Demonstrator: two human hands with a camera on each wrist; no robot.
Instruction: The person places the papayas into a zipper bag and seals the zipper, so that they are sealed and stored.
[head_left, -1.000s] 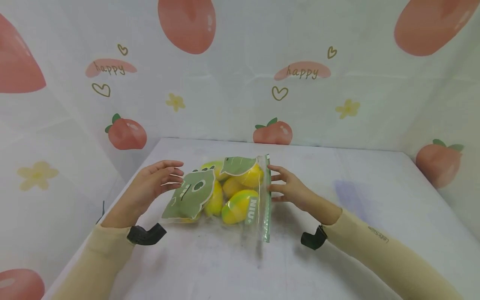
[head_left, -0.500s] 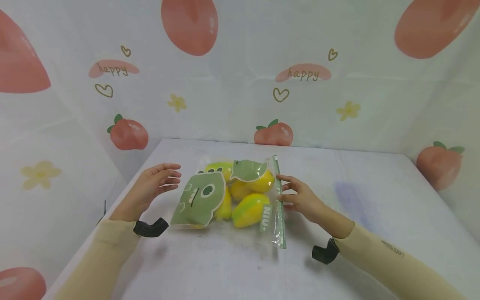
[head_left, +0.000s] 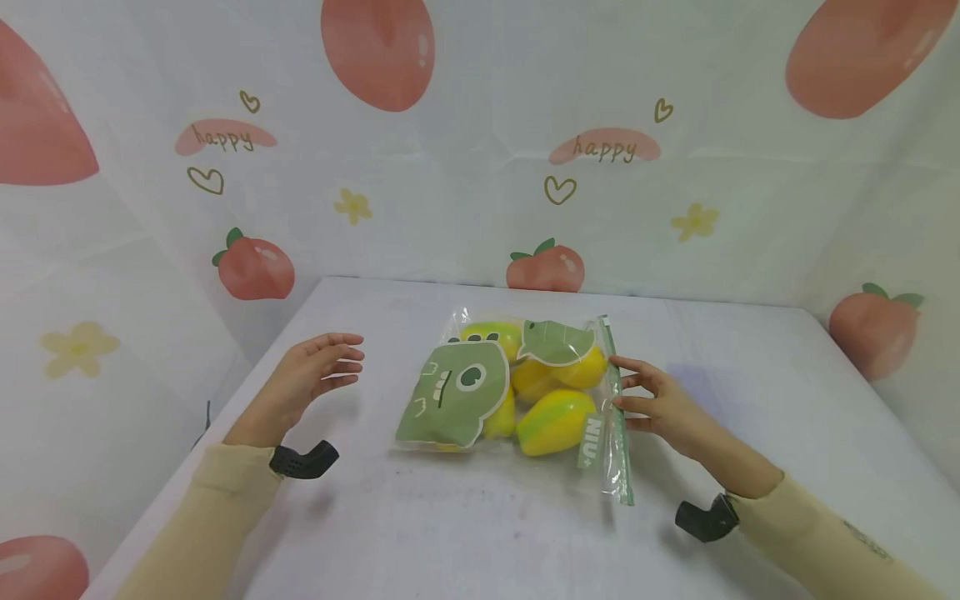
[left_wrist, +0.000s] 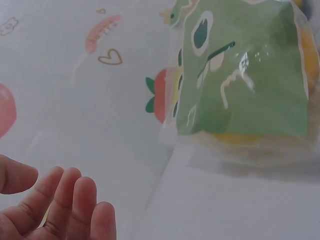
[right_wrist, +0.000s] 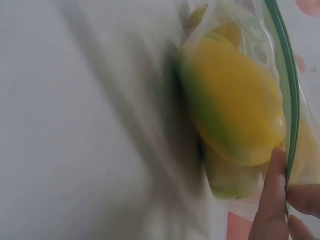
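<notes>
A clear zip-lock bag (head_left: 457, 392) with a green cartoon dinosaur print lies in the middle of the head view. Several yellow-green mangoes (head_left: 557, 423) show through its plastic. My right hand (head_left: 667, 408) pinches the green zip strip (right_wrist: 291, 95) along the bag's right side, fingers on either face of it. Apart from the bag, on its left, my left hand (head_left: 318, 371) hovers with relaxed, slightly bent fingers and holds nothing. In the left wrist view, the printed end of the bag faces those fingertips (left_wrist: 84, 192).
A white-covered table (head_left: 450, 533) carries the bag. Behind and beside it hangs a white cloth (head_left: 450, 200) printed with peaches, hearts and flowers. Black camera mounts (head_left: 306, 460) stick out from both wrists.
The bag has slid to the right with my right hand at its zip strip. My left hand stays near the same place, so the gap between it and the bag has widened.
</notes>
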